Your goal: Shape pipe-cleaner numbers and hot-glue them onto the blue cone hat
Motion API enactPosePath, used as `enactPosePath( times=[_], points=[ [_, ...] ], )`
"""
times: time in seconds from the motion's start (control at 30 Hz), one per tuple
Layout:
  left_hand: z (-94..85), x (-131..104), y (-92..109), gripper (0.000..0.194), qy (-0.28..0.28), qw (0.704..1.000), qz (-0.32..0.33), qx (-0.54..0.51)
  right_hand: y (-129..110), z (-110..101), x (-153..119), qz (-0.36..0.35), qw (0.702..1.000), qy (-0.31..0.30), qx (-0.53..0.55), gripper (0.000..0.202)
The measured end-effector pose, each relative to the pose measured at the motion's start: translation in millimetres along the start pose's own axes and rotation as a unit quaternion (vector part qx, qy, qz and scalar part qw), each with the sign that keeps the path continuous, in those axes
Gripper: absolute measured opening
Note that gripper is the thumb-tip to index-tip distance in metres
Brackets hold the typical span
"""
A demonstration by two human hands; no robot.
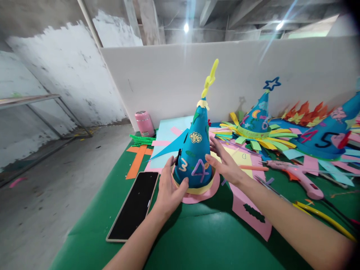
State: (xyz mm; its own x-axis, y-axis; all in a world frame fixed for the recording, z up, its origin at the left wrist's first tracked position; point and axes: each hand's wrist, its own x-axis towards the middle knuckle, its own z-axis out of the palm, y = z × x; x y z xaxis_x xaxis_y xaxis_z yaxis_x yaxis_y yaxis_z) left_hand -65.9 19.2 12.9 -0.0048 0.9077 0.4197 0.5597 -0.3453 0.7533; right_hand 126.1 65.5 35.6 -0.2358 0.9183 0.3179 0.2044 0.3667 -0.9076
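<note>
A blue paper cone hat [197, 131] stands upright on the green table, with numbers, a yellow twisted topper [210, 79] and a pink brim [201, 197]. My left hand [170, 189] lies against its lower left side, thumb at the front and fingers round the side. My right hand [225, 161] touches the lower right side, its fingers spread and partly behind the cone. Between them, both hands hold the hat.
A phone [135, 206] lies left of the hat, near orange strips [137, 163] and a pink jar [144, 123]. To the right are cut pink paper [250, 210], a pink glue gun [299, 176], scissors [270, 185] and two decorated hats [257, 116]. A white panel [157, 78] stands behind.
</note>
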Motion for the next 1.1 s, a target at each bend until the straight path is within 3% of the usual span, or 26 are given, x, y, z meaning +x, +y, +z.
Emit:
enactPosePath(
  times=[0.13, 0.3, 0.53, 0.87, 1.1],
  points=[
    [6.1, 2.4, 2.4, 0.075, 0.023, 0.999, -0.013, 0.023, 1.4, -5.6, -2.1, 0.003, 1.000, -0.022, -0.006, 0.078],
    [14.2, 9.6, -1.8, 0.075, 0.039, 0.999, -0.019, -0.006, -5.7, 5.4, 3.7, -0.056, 0.997, -0.050, 0.034, 0.080],
    [13.3, 12.2, -6.9, 0.072, 0.044, 0.997, -0.031, -0.050, 2.6, 13.7, 7.6, -0.055, 0.998, -0.010, 0.030, 0.077],
    [15.5, 12.7, -7.2, 0.072, 0.035, 0.995, -0.048, -0.080, -10.5, 13.6, 5.9, -0.066, 0.997, -0.012, 0.042, 0.064],
    [17.7, 11.1, -5.4, 0.073, 0.029, 0.990, -0.069, -0.118, -5.0, 14.3, 6.3, -0.068, 0.996, -0.015, 0.054, 0.063]
  ],
)
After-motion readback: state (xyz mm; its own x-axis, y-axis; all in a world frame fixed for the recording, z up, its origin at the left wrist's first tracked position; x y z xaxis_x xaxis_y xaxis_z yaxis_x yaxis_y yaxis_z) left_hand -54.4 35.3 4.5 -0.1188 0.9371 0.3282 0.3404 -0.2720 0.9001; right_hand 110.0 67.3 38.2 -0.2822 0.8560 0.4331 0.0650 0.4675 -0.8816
